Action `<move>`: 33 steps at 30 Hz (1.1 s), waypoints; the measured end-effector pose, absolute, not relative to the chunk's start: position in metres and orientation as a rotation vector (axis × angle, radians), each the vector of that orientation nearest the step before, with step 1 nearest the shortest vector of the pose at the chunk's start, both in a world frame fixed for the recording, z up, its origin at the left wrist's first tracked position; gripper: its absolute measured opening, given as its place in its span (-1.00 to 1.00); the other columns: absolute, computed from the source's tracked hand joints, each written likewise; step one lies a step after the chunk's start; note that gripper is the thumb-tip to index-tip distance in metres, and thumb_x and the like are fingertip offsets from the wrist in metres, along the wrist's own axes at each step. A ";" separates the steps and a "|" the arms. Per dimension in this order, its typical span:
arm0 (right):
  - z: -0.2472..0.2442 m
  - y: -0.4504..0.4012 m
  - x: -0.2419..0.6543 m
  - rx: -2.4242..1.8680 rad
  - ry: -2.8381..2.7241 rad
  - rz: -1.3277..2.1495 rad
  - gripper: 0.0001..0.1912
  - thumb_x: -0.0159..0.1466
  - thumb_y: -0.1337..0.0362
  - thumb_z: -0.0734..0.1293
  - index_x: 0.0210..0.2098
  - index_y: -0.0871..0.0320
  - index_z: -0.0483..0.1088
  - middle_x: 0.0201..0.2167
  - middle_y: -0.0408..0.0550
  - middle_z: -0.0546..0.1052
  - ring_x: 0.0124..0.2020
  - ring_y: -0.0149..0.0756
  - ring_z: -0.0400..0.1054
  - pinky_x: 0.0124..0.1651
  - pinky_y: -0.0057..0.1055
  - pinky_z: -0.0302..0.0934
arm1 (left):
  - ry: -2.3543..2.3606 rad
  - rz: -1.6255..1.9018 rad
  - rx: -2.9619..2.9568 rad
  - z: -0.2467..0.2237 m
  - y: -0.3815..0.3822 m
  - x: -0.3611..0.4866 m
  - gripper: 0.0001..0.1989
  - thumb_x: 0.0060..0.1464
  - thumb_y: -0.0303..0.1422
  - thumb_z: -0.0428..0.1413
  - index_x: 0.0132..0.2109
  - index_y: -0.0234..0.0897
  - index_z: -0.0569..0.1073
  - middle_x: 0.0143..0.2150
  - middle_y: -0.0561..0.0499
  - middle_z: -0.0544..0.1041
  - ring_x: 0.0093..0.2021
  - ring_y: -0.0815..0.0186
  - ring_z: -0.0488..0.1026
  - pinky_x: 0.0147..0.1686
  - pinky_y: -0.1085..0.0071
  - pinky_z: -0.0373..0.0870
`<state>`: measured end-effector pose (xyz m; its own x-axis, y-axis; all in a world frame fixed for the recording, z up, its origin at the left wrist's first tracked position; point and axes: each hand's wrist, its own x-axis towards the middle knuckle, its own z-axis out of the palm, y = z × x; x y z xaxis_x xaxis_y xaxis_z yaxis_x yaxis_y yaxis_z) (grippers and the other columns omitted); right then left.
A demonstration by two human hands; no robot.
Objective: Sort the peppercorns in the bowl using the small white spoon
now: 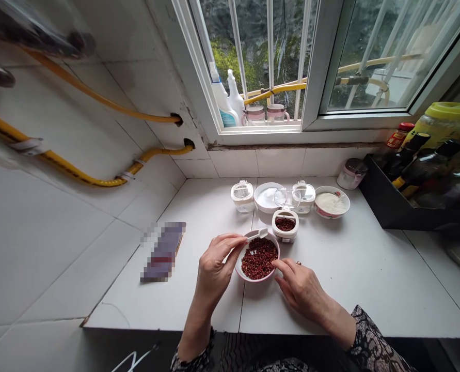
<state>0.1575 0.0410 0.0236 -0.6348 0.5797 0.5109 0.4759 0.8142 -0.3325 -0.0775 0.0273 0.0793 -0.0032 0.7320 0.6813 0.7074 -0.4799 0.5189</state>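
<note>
My left hand (219, 263) pinches a small white spoon (257, 235) over the back rim of a bowl. The bowl (257, 280) has a pink rim and holds dark red, peppercorn-like grains (258, 258). At the bowl's right edge is my right hand (299, 287), its thumb and index finger near the rim; whether anything lies between them is too small to tell. Just behind the bowl stands an open white-rimmed jar (285, 237) with similar red grains. Farther back are a bowl of white grains (269, 197), a bowl of pale powder (331, 202) and two clear jars (242, 196), (303, 196).
A blurred purple packet (163, 253) lies at the left on the white counter (199, 206). At the right, a black box (408, 212) holds bottles, with a dark-lidded jar (352, 173) beside it. The tiled wall and window (260, 135) bound the back.
</note>
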 end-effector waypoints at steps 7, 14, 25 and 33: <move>0.024 0.041 0.157 -0.771 -2.370 0.220 -0.68 0.44 0.42 0.14 0.17 0.19 0.22 -0.17 0.08 0.55 -0.37 -0.27 0.46 -0.36 -0.39 0.35 | 1.581 1.363 2.384 0.052 0.026 -0.079 -0.84 0.30 -0.44 0.12 -0.11 -0.19 0.60 -0.27 0.00 0.68 -0.22 0.22 0.60 -0.16 0.27 0.51; 0.024 0.041 0.157 -0.776 -2.372 0.206 -0.67 0.42 0.44 0.14 0.15 0.19 0.21 -0.16 0.08 0.55 -0.35 -0.24 0.48 -0.34 -0.38 0.38 | 1.649 1.366 2.187 0.042 0.029 -0.069 -0.84 0.29 -0.38 0.12 -0.14 -0.17 0.62 -0.26 -0.02 0.68 -0.22 0.21 0.61 -0.14 0.24 0.53; 0.024 0.040 0.157 -0.774 -2.371 0.219 -0.64 0.39 0.44 0.16 0.17 0.18 0.20 -0.17 0.09 0.55 -0.37 -0.23 0.48 -0.37 -0.36 0.38 | 1.687 1.340 2.162 0.046 0.018 -0.080 -0.85 0.27 -0.37 0.15 -0.12 -0.13 0.63 -0.24 -0.01 0.68 -0.19 0.19 0.61 -0.11 0.20 0.54; 0.025 0.041 0.157 -0.775 -2.378 0.206 -0.66 0.41 0.44 0.15 0.16 0.18 0.19 -0.17 0.08 0.56 -0.37 -0.24 0.48 -0.37 -0.37 0.38 | 1.670 1.351 2.156 0.049 0.016 -0.081 -0.85 0.29 -0.34 0.14 -0.11 -0.13 0.63 -0.23 -0.01 0.68 -0.20 0.20 0.61 -0.12 0.22 0.54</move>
<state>0.1566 0.0409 0.0253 -0.6343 0.5774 0.5141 0.4806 0.8154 -0.3228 -0.0807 0.0162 0.0487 0.0057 0.8192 0.5735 0.7320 -0.3941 0.5557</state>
